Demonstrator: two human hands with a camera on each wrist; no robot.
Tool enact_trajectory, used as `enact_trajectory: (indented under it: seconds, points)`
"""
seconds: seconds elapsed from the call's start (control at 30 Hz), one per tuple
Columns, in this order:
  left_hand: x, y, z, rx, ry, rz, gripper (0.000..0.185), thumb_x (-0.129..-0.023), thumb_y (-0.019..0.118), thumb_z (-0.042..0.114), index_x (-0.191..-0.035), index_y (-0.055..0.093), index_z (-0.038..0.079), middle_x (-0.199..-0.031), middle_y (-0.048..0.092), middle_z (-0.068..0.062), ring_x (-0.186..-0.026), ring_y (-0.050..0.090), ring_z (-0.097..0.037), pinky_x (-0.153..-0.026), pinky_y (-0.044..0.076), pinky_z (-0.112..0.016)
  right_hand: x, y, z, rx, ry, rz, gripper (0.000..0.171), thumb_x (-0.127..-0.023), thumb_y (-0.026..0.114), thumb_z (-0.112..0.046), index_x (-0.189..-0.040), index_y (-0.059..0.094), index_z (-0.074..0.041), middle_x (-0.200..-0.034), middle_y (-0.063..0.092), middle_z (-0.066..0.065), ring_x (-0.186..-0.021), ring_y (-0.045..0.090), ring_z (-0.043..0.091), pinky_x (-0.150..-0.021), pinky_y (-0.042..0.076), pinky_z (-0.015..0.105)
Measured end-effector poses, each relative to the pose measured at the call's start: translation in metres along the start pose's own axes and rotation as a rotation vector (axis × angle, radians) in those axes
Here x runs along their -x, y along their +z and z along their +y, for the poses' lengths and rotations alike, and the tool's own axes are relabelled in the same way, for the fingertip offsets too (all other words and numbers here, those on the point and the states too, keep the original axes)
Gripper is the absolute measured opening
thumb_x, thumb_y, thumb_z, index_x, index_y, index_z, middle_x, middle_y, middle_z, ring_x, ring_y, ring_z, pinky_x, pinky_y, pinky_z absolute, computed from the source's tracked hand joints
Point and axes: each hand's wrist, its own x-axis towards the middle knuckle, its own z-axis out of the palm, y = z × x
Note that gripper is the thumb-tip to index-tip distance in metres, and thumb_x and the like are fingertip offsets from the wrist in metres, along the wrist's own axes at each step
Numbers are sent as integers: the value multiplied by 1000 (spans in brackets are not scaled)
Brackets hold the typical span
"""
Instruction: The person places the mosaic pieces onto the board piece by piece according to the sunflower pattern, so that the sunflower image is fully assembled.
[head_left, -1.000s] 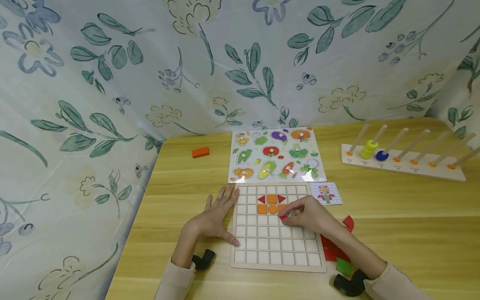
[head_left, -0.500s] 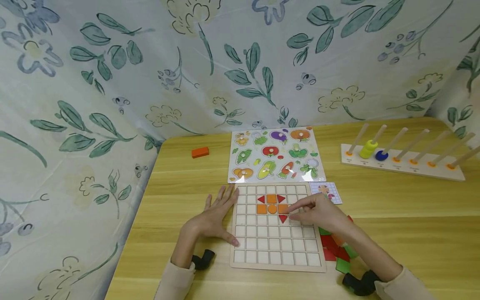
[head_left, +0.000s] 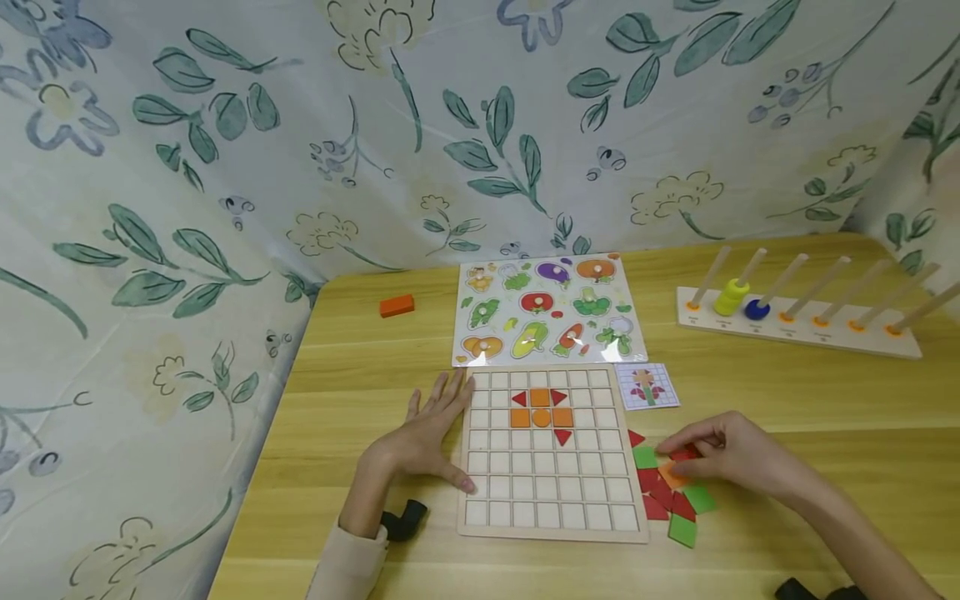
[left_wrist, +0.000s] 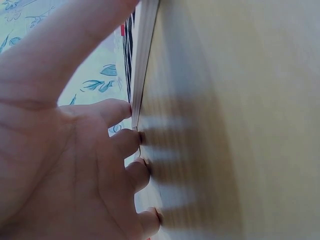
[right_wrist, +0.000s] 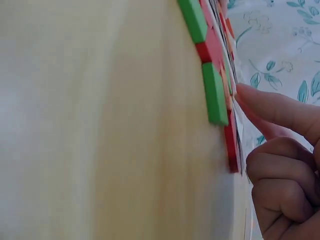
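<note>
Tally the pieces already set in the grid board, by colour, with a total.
Red triangles in the grid board: 3
Orange pieces: 4
Total: 7

My head camera looks forward and down from above the near edge of the table (head_left: 787,400), taking in the grid board (head_left: 551,454) at 6 o'clock and the curtain at 12. The left wrist camera sits very close, skimming the tabletop beside the left hand (left_wrist: 65,160), facing the board's edge (left_wrist: 145,60). The right wrist camera (equally low) faces the loose tiles (right_wrist: 212,90) edge-on. Each wrist view shares the board or the tiles (head_left: 671,487) with my head view.
</note>
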Motion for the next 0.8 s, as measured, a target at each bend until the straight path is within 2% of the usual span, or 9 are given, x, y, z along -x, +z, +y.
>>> enact_trajectory:
  seconds: [0.03,0.1,0.23,0.27,0.33,0.6,0.8]
  points:
    - [0,0,0,2,-1,0,146,-64,96,50,-168,-1,16,-174,-18,-6,-161,-18,-34,-126,-11,-68,2,-2,4,-2,-10,-12,29,-88,82,-17,-114,79,-7,-67,45,-7,-56,26,7,-50,24,27]
    - [0,0,0,2,-2,0,146,-64,96,50,-168,-1,16,-174,-18,-6,-161,-18,-34,-126,-11,-68,6,-4,10,8,-8,-18,30,-86,83,-16,-114,79,-7,-67,43,-7,-56,25,8,-50,23,27]
    - [1,0,2,-2,-6,-3,146,-64,96,50,-168,-1,16,-174,-18,-6,-161,-18,-33,-126,-11,-68,10,-9,14,78,18,35,28,-85,84,-18,-112,80,-8,-65,35,-8,-56,26,7,-50,23,26]
    - [1,0,1,-3,-6,-2,146,-64,96,50,-168,-1,16,-174,-18,-7,-161,-18,-33,-126,-11,-68,11,-10,15,101,38,55,28,-85,85,-18,-111,81,-9,-63,27,-8,-56,27,6,-51,23,26]
    - [1,0,1,0,-7,-1,146,-64,96,50,-168,-1,16,-174,-18,-7,-161,-18,-34,-126,-11,-68,13,-12,15,133,60,78,28,-85,85,-20,-111,81,-10,-64,27,-8,-57,27,6,-51,23,25]
    - [0,0,0,-3,-7,-4,145,-64,96,51,-168,-1,17,-174,-18,-6,-161,-18,-33,-126,-11,-68,12,-10,12,123,61,49,34,-84,86,-21,-115,79,-10,-66,24,-6,-59,27,6,-53,23,25]
    - [0,-1,1,-9,-7,-4,145,-65,95,51,-168,-1,17,-174,-18,-7,-161,-18,-33,-126,-10,-68,7,-6,5,155,53,89,35,-81,88,-24,-112,78,-10,-65,26,-7,-58,26,6,-52,23,23]
